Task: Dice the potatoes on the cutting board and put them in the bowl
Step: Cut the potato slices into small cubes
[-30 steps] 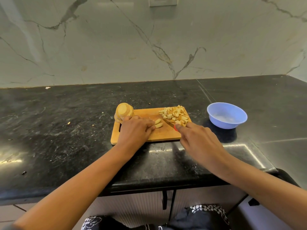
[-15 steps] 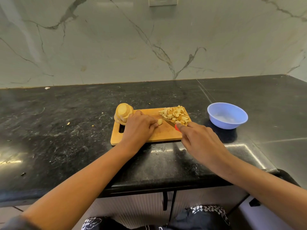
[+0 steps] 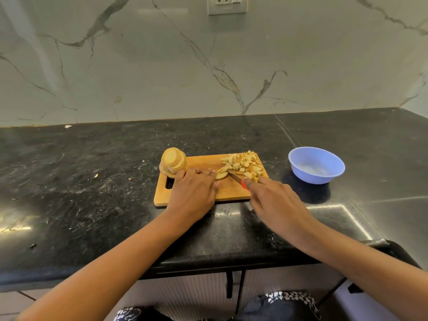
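Potato slices pressed under left hand; right hand grips knife, blade at slices.

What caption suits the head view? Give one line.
Left hand pins potato strips on the board; right hand grips the knife, dice piled behind, bowl at right.
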`<state>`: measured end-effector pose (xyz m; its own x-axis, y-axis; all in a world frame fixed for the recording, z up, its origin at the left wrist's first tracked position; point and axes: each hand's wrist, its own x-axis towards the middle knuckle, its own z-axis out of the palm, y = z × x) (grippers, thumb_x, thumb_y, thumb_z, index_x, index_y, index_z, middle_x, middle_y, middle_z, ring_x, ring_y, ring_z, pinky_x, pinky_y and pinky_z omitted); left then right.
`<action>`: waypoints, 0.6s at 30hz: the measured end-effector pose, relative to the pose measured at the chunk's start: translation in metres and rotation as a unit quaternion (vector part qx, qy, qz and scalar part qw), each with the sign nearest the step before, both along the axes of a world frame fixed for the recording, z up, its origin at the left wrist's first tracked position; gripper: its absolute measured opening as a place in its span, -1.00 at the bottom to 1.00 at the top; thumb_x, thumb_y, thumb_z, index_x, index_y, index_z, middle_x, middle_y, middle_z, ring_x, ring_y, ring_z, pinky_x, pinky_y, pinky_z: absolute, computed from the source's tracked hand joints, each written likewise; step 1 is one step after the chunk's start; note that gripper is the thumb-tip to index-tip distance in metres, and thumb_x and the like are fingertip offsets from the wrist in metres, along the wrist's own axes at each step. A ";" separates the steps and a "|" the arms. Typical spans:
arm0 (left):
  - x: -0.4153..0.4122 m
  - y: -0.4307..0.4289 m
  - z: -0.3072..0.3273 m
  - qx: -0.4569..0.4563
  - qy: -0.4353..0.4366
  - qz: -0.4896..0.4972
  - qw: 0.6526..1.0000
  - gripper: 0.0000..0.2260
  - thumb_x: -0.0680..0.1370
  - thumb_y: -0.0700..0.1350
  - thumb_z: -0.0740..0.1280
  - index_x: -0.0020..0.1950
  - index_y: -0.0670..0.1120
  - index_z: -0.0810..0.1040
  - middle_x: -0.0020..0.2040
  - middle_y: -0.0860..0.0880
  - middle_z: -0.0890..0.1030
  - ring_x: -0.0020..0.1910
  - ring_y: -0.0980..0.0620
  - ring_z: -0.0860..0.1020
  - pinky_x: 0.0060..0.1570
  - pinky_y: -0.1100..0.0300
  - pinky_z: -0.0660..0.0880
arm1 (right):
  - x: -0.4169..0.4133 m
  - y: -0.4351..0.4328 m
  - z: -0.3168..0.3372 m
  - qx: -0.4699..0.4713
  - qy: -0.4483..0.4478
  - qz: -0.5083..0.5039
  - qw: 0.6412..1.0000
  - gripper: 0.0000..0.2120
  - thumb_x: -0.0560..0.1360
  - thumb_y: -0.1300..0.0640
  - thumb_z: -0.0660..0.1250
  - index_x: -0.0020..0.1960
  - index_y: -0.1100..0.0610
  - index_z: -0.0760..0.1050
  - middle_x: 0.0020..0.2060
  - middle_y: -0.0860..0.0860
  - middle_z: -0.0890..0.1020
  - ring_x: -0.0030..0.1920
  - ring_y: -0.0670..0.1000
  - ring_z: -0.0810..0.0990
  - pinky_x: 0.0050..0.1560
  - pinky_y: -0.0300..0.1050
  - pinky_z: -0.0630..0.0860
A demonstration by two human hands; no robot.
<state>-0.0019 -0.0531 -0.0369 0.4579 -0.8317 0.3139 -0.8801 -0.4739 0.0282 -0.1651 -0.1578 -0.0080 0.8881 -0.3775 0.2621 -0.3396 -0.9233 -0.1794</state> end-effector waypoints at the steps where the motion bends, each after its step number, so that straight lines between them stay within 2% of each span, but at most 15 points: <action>1: 0.001 -0.001 0.001 -0.009 0.007 0.001 1.000 -0.60 0.64 0.09 0.04 0.46 0.04 0.32 0.41 0.10 0.41 0.33 0.06 0.32 0.24 0.12 0.20 | 0.000 -0.001 0.000 -0.001 -0.002 0.000 1.000 -0.54 0.62 0.08 0.09 0.51 0.01 0.17 0.01 -0.04 0.48 -0.08 -0.02 0.50 -0.14 -0.15 0.45; 5: 0.007 -0.009 0.006 -0.033 0.006 -0.001 0.999 -0.59 0.62 0.11 0.13 0.47 0.10 0.31 0.24 0.05 0.54 0.22 0.04 0.39 0.15 0.13 0.24 | -0.001 -0.003 -0.001 -0.008 -0.008 -0.003 1.000 -0.55 0.62 0.09 0.09 0.50 0.02 0.19 0.02 -0.04 0.49 -0.08 -0.02 0.50 -0.15 -0.16 0.42; 10: 0.018 -0.023 0.014 -0.009 0.029 -0.014 0.999 -0.61 0.61 0.11 0.16 0.44 0.14 0.33 0.17 -0.01 0.58 0.16 0.03 0.44 0.11 0.13 0.28 | 0.000 -0.008 0.000 -0.008 -0.018 -0.008 1.000 -0.55 0.62 0.10 0.10 0.50 0.01 0.20 -0.01 -0.03 0.49 -0.14 -0.06 0.42 -0.19 -0.19 0.35; 13: 0.019 -0.025 0.014 -0.033 0.075 -0.031 0.996 -0.64 0.60 0.07 0.23 0.40 0.14 0.40 0.15 0.01 0.60 0.14 0.04 0.45 0.09 0.15 0.29 | -0.001 -0.007 0.000 -0.008 -0.018 -0.006 1.000 -0.56 0.62 0.10 0.10 0.50 0.01 0.22 0.01 -0.03 0.50 -0.12 -0.03 0.47 -0.17 -0.14 0.43; 16: 0.021 -0.024 0.012 -0.050 0.087 -0.044 0.994 -0.69 0.58 0.05 0.27 0.33 0.12 0.49 0.18 0.04 0.60 0.14 0.01 0.46 0.14 0.10 0.35 | -0.001 -0.005 -0.001 -0.021 -0.018 -0.009 1.000 -0.56 0.62 0.11 0.09 0.49 0.00 0.23 -0.04 -0.05 0.45 -0.18 -0.05 0.38 -0.22 -0.19 0.27; 18: 0.022 -0.022 0.011 -0.058 0.097 -0.044 0.993 -0.71 0.57 0.05 0.29 0.28 0.10 0.54 0.15 0.03 0.61 0.11 0.00 0.47 0.12 0.08 0.38 | -0.001 -0.005 -0.001 -0.024 -0.022 -0.007 0.999 -0.57 0.62 0.11 0.09 0.49 0.00 0.23 -0.04 -0.06 0.46 -0.18 -0.05 0.37 -0.22 -0.21 0.25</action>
